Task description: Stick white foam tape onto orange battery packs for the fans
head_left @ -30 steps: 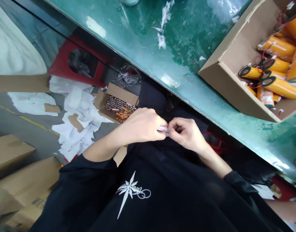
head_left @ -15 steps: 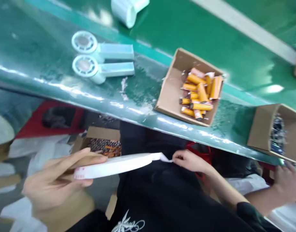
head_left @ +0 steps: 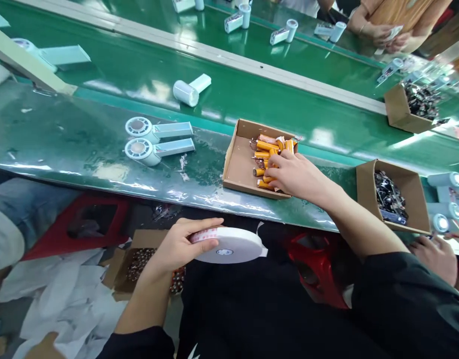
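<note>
The roll (head_left: 233, 247) of white tape is in the left hand (head_left: 184, 244), thumb and fingers pinching its left rim, over the lap and short of the counter's near edge. Loose tape sticks out at its right end. The right hand (head_left: 299, 177) reaches over that edge into a box (head_left: 239, 159), fingers curled down onto the orange cells (head_left: 265, 155). Its fingertips are partly hidden among them, so I cannot tell whether it grips one.

The box sits just inside the edge of the counter (head_left: 83, 154); bare cardboard shows on its left, and the cells crowd to the right, some with wires. Open counter lies between the box and two fans (head_left: 173, 130), side by side to its left. Behind runs a green belt (head_left: 244, 89), another fan (head_left: 192, 90) lying on it.

To the right, past the forearm, a second box (head_left: 366, 187) holds dark parts (head_left: 390, 197) too jumbled to make out. A third box (head_left: 396, 112), farther back, is heaped with similar pieces. Below the counter, a floor box (head_left: 149, 239) of shiny balls (head_left: 139, 264) is partly covered by the left hand and forearm. A co-worker's hand (head_left: 437, 254) is at the right; what it does is hard to see.
</note>
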{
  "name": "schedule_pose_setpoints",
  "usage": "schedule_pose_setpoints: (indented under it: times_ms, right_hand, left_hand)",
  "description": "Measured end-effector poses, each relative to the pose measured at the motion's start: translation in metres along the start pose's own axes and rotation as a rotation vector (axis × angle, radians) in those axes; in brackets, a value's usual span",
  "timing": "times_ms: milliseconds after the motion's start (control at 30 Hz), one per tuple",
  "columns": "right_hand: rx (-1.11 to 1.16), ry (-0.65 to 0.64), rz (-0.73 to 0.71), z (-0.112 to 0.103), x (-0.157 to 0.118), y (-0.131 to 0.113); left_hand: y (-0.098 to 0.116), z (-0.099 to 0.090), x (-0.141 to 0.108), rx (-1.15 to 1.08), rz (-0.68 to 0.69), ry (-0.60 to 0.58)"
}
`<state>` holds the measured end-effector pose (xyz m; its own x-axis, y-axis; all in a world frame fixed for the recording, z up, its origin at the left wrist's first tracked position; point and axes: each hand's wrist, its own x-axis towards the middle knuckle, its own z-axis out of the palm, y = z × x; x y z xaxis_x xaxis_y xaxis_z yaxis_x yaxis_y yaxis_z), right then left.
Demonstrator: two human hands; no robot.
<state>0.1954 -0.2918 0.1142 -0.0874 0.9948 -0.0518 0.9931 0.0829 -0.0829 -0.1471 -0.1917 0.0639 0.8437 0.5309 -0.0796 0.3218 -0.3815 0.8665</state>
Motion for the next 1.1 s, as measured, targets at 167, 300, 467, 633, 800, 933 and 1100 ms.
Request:
schedule_pose_setpoints:
  times_ms: [167, 300, 467, 633, 800, 933, 1100]
  right_hand:
    - [0.584, 0.236, 0.044, 0.009, -0.012, 0.014]
    - [1.164, 0.538, 0.264, 0.016, -0.02, -0.01]
    - [1.484, 0.355, 0.438, 0.022, -0.035, -0.074]
    - [1.738, -0.095, 0.329, 0.039, -0.059, -0.096]
    - [1.32, -0.178, 0.087, 0.043, -0.068, -0.093]
    - [0.852, 0.047, -0.065, 0.04, -0.067, -0.094]
    - [0.75, 0.078, -0.151, 0.045, -0.07, -0.097]
  left_hand:
    - [-0.015, 0.014, -0.006, -0.072, -0.07, -0.038]
    - [-0.027, 0.022, -0.009, -0.12, -0.124, -0.071]
    - [-0.027, 0.021, -0.007, -0.174, -0.184, -0.101]
    - [-0.017, 0.017, -0.005, -0.152, -0.175, -0.144]
    - [-0.006, 0.022, 0.001, -0.144, -0.124, -0.22]
    - [0.004, 0.028, 0.007, -0.159, -0.061, -0.285]
    - [0.013, 0.03, 0.012, -0.157, -0.028, -0.336]
